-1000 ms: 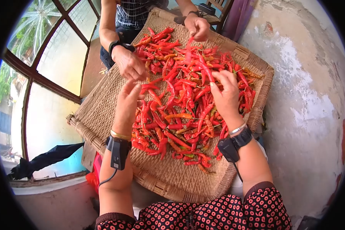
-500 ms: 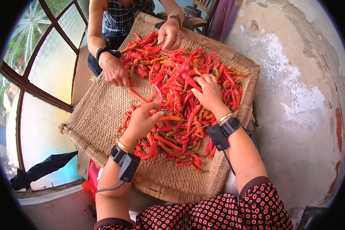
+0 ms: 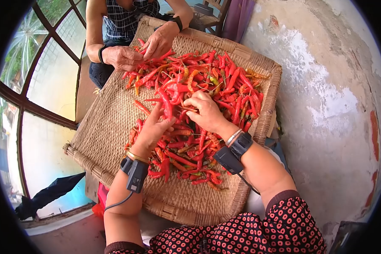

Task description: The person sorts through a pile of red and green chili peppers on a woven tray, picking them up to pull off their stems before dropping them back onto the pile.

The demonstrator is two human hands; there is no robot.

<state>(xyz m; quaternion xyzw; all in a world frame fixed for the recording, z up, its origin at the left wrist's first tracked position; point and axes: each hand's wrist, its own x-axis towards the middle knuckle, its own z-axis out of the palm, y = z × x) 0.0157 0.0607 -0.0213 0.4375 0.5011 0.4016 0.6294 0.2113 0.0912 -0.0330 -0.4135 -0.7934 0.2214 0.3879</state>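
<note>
The left hand [image 3: 153, 128] is curled around a long red chilli pepper [image 3: 165, 103] that rises just beyond its fingertips. The right hand [image 3: 205, 112], just beside it, is bent knuckles-up with its fingertips down in the heap of red and orange chilli peppers [image 3: 224, 84]; whether it grips one cannot be told. The heap lies under and beyond both hands on a flat woven straw tray [image 3: 110, 122]. Farther beyond, another person's hands [image 3: 123, 57] touch the heap's far edge.
</note>
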